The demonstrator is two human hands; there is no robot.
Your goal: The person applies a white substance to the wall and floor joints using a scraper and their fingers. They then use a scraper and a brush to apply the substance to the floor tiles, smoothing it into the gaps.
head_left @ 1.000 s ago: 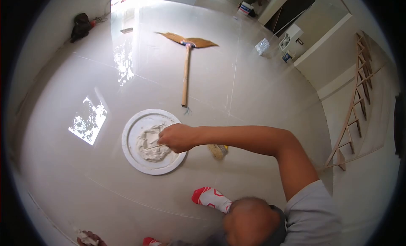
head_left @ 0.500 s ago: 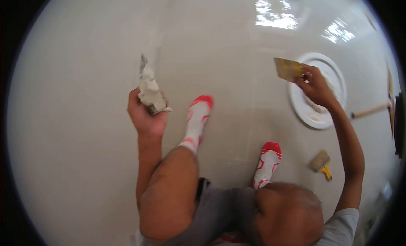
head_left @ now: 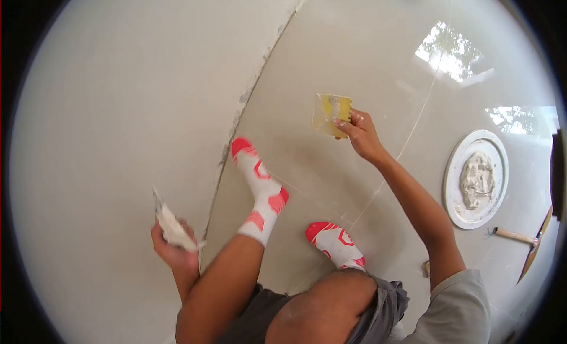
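My left hand (head_left: 173, 253), at the lower left, is closed around a flat blade tool heaped with white putty (head_left: 175, 230); its thin grey tip (head_left: 156, 197) points up, and its handle is hidden. In my right hand (head_left: 363, 135), thumb and fingers pinch a yellow notched spreader (head_left: 332, 114) by its toothed edge. Whitish putty smears its face. The spreader is held over the glossy tiled floor, apart from the putty. Off to the right lies a round white lid-like tray (head_left: 453, 193) with a mound of putty (head_left: 477, 181) on it.
A ragged seam (head_left: 242, 100) runs diagonally between the pale left surface and the tiles. My socked feet (head_left: 260, 172) are beside it. A wooden-handled tool (head_left: 515, 235) lies below the tray. The brush (head_left: 426, 268) is mostly hidden behind my right arm.
The view has swung left, so the tray appears farther right. My right hand with the spreader has moved away from over the tray. My left hand sits lower, still holding the putty-laden tool.
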